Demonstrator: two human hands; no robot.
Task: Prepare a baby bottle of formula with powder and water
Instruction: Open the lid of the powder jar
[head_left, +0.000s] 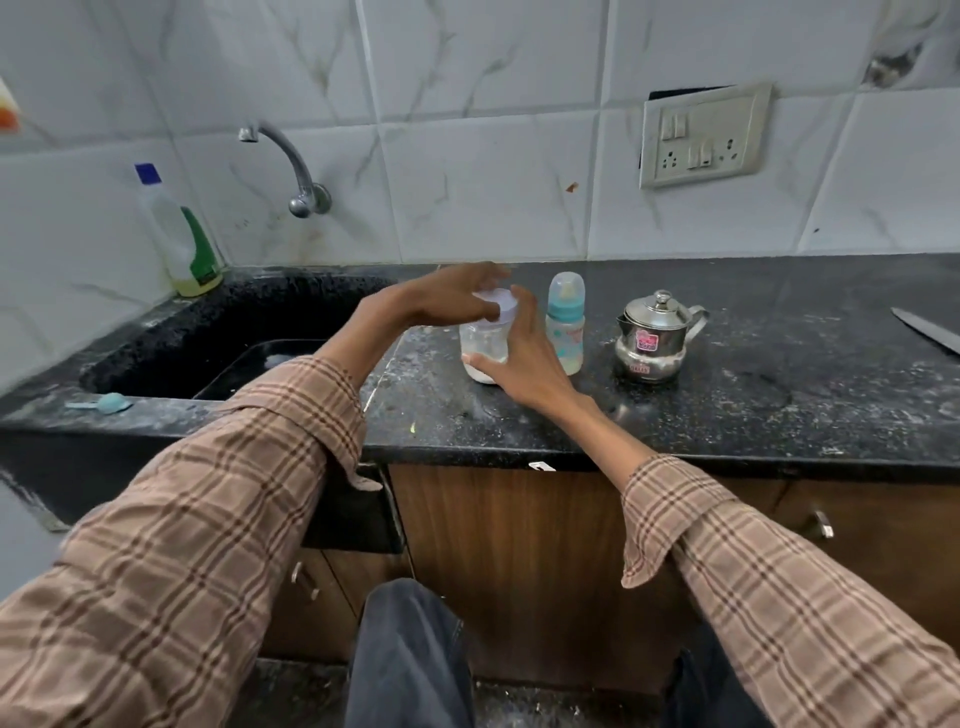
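A clear plastic jar (483, 345) with a white lid (496, 301) stands on the black counter, white powder lying at its bottom. My left hand (441, 299) reaches over the jar and its fingers curl round the lid. My right hand (519, 358) wraps the jar's right side and holds it steady. A baby bottle (565, 322) with a teal collar and clear cap stands upright just right of the jar. A small steel lidded pot (652, 338) with a spout sits further right. A light blue scoop (106, 402) lies on the counter edge in front of the sink.
A black sink (234, 338) with a wall tap (291, 166) lies to the left, a detergent bottle (179, 234) at its back corner. A knife blade (930, 330) pokes in at the right edge. Switchboard (704, 135) on the tiled wall. Cabinet doors (519, 561) below the counter.
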